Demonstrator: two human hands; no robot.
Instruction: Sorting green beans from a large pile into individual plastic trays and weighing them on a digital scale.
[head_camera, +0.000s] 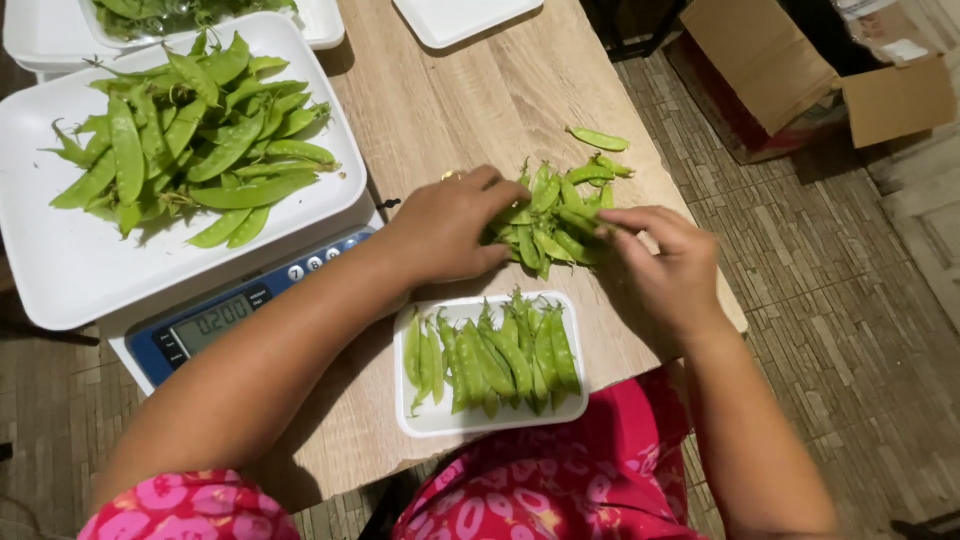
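A loose heap of green snow pea pods (560, 205) lies on the wooden table (470, 110). My left hand (448, 228) rests on the heap's left side, fingers curled over some pods. My right hand (665, 265) pinches pods at the heap's right edge. In front of my hands, a small white foam tray (432, 420) holds a neat row of pods (495, 355). One pod (598, 138) lies apart at the back of the heap.
A big white tray (70, 260) piled with pods (190, 145) sits on a digital scale (215, 320) at the left. More white trays (455, 18) stand at the back. A cardboard box (800, 75) sits on the floor to the right.
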